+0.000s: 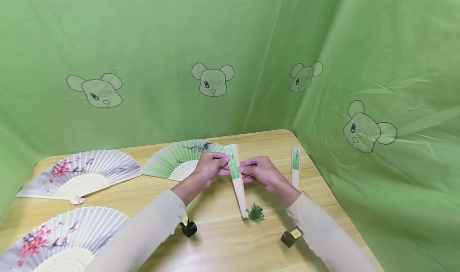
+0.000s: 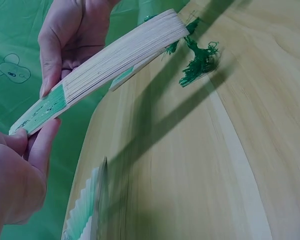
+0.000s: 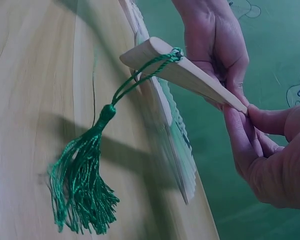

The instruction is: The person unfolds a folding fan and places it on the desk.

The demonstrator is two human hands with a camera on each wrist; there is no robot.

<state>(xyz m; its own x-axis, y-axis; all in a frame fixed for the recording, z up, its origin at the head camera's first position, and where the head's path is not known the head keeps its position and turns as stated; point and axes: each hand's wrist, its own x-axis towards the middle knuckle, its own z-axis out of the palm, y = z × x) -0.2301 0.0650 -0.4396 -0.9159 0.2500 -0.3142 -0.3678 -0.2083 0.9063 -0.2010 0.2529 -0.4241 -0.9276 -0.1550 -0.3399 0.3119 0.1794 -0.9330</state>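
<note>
Pinching from both sides, two hands work a folded fan [image 1: 239, 196] mid-frame: the left hand [image 1: 208, 168] and the right hand [image 1: 264, 174] each have thumb and curled fingers closed on its green upper part. Pale ribs stack tightly toward its narrow end, where a stringy dark-green tassel [image 1: 256, 213] dangles from a looped cord.

Just left of centre, an open green fan [image 1: 176, 154] spreads crisp pleats under a painted dark branch, the left hand covering its right side. Over at the left edge, an upper blossom fan [image 1: 111, 166] and a lower blossom fan [image 1: 50, 238] show pink flowers on greyish white (the left sleeve [image 1: 151, 224] cuts right across the lower one). At right lies a second folded fan [image 1: 295, 168], its foot hidden by the right forearm [image 1: 287, 193].

Wood grain runs over the tabletop [image 1: 219, 240]. By the wrists sit black blocks [image 1: 189, 229], their yellow labels [image 1: 296, 233] too small to read. Creased green cloth [image 1: 143, 32] fills the background, printed with round-eared faces [image 1: 213, 82]; I catch a Q, the other letters are faint.
</note>
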